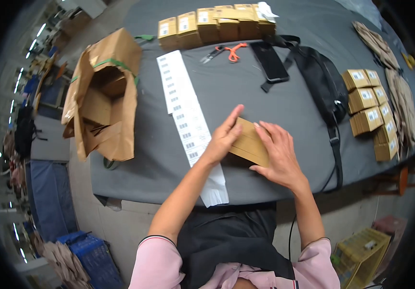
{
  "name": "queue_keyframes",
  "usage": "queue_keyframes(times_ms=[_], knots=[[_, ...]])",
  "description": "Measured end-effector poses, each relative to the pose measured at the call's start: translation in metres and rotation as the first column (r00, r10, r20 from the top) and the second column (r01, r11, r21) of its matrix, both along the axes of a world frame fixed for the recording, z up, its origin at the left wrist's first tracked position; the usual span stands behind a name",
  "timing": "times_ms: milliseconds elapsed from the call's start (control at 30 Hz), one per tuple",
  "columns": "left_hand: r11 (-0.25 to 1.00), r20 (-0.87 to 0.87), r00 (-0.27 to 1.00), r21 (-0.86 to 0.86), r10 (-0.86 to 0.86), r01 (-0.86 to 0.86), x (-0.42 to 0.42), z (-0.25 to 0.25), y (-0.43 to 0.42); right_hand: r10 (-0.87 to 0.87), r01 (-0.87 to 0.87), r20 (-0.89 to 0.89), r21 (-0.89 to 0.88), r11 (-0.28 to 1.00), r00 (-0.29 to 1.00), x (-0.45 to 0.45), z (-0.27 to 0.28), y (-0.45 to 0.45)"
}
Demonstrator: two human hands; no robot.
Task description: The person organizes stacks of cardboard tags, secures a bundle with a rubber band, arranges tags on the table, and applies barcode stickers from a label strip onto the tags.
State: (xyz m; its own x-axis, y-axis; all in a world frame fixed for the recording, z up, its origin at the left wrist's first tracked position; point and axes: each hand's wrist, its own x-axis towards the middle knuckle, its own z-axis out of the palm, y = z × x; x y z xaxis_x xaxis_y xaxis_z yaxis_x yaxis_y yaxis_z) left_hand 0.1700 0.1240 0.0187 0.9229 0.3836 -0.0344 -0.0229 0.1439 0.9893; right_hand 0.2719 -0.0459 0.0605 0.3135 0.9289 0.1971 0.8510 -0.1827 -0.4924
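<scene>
The left hand (224, 137) and right hand (281, 156) gripped opposite ends of the brown card (251, 145); light, even pressure probably suited it.

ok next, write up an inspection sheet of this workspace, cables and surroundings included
Surface: table with a grey covering, well occupied around its far side and right.
Job's things: brown card piece; long white label strip; labelled brown bundles along the far side and at right.
Clutter: phone, orange-handled snips, black bag, open paper bag.
Hands: left hand at the card piece's left end, right hand across its right end.
Cables: thin black cord below the near edge; cannot tell whether it is a cable.
Surroundings: blue crate left, yellow crate right.
</scene>
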Motion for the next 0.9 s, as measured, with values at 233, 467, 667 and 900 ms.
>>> queue_keyframes(times_ms=[233, 467, 667, 900], knots=[[0.998, 0.053, 0.997, -0.030, -0.061, 0.063, -0.003, 0.003, -0.003, -0.075, 0.530, -0.800, 0.321, 0.785, 0.596, -0.017, -0.053, -0.016], [1.000, 0.034, 0.999, -0.018, 0.005, -0.004, 0.005, 0.010, -0.011, -0.072, 0.639, -0.858, 0.321, 0.699, 0.509, -0.050, -0.052, 0.007], [0.999, 0.016, 0.999, -0.030, -0.039, 0.040, 0.005, 0.000, -0.008, -0.107, 0.640, -0.847, 0.305, 0.706, 0.521, -0.047, -0.054, 0.007], [0.999, -0.005, 1.000, -0.052, -0.014, 0.014, 0.005, -0.005, -0.008, -0.157, 0.663, -0.849, 0.265, 0.700, 0.505, -0.046, -0.051, 0.005]])
